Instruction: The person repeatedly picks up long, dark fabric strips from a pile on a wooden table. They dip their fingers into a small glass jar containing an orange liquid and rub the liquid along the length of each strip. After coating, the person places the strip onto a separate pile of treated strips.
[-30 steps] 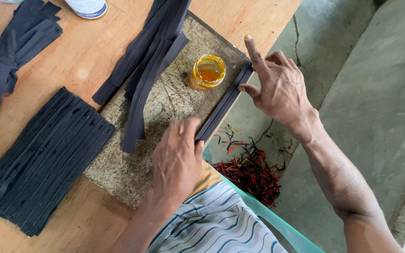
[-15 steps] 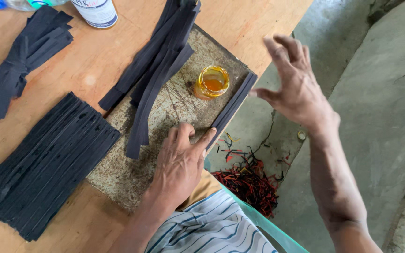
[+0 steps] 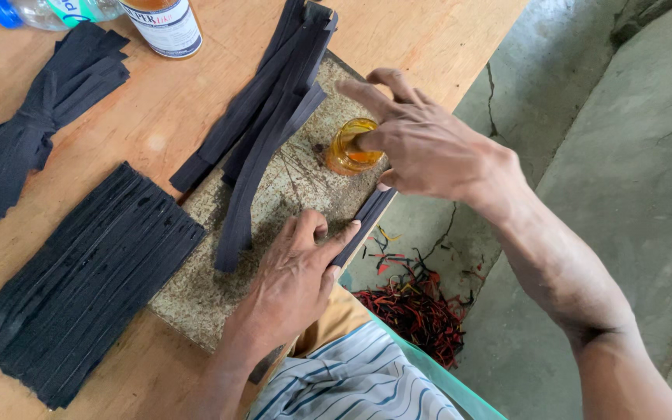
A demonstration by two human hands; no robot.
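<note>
- The left hand [image 3: 293, 284] lies flat, palm down, on a speckled board [image 3: 196, 295] that rests on the wooden bench [image 3: 165, 101].
- Its fingers are spread and grip nothing; the thumb presses the near end of a dark strip [image 3: 361, 225] that runs along the board's right edge.
- The right hand [image 3: 421, 144] hovers over the board's far corner, half open, with the forefinger stretched out straight.
- Its other fingertips dip to the rim of a small cup [image 3: 345, 154] of amber liquid; whether they pinch the cup I cannot tell.
- The cup stands on the board, just beyond the far end of the strip.
- A loose bundle of long dark strips [image 3: 266, 124] lies slantwise across the board, reaching onto the bench.
- A flat stack of dark strips [image 3: 79, 284] sits on the bench to the left of the board.
- Another tied bunch [image 3: 33, 132] lies further left.
- A bottle [image 3: 163, 27] and a clear plastic bottle [image 3: 48, 12] stand at the far edge.
- Red and dark scraps [image 3: 414, 307] lie on the concrete floor below the bench.
</note>
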